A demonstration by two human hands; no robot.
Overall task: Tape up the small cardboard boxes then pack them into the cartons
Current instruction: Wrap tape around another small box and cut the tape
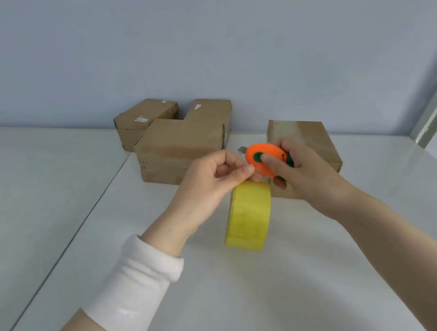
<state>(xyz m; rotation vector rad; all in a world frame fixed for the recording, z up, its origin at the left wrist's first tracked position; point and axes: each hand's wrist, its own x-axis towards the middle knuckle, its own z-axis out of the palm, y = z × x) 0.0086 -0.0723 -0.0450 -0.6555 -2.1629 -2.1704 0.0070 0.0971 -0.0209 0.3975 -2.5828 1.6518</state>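
Observation:
A yellow tape roll (pixel 249 216) hangs on its edge just above the white table, under my two hands. My left hand (pixel 211 180) pinches the tape's free end at the top of the roll. My right hand (pixel 302 169) grips a round orange cutter (pixel 264 158) with a green button; its small metal blade pokes out on the left. A small cardboard box (pixel 313 139) stands right behind my right hand. Three more small brown boxes (pixel 180 145) are grouped against the wall further back.
The white table (pixel 231 292) has an edge running diagonally on the left, with a lower grey surface (pixel 16 197) beyond it. A pale blue wall (pixel 192 40) closes off the back. A white wristband sits on my left forearm.

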